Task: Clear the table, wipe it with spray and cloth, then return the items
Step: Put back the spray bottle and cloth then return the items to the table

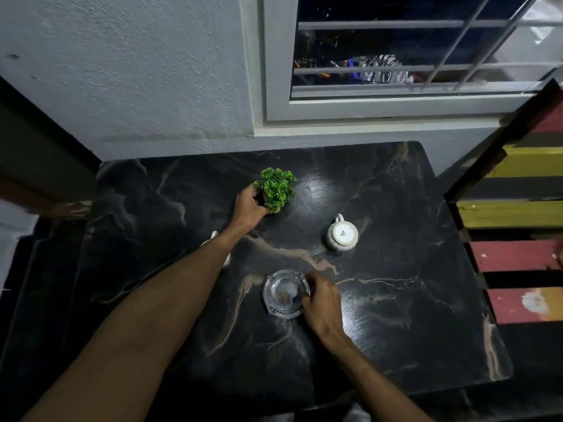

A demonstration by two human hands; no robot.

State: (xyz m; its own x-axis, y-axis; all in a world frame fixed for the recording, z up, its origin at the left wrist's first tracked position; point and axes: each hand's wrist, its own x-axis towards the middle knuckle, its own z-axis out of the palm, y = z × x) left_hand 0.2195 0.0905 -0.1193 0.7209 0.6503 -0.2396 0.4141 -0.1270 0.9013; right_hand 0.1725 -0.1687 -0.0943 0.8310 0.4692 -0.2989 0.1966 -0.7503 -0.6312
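On the black marble table (411,300) a small green potted plant (276,187) stands near the far middle, and my left hand (248,207) is wrapped around its pot from the left. Nearer to me sits a clear glass ashtray (285,293); my right hand (323,304) grips its right rim. A white cup (341,236) rests upside down to the right of the plant. A second white cup (214,236) is mostly hidden behind my left forearm.
The table's far edge meets a grey wall (137,71) under a barred window (411,56). A chair with red, yellow and black slats (518,223) stands close at the right. A dark piece of furniture (39,153) sits at the left.
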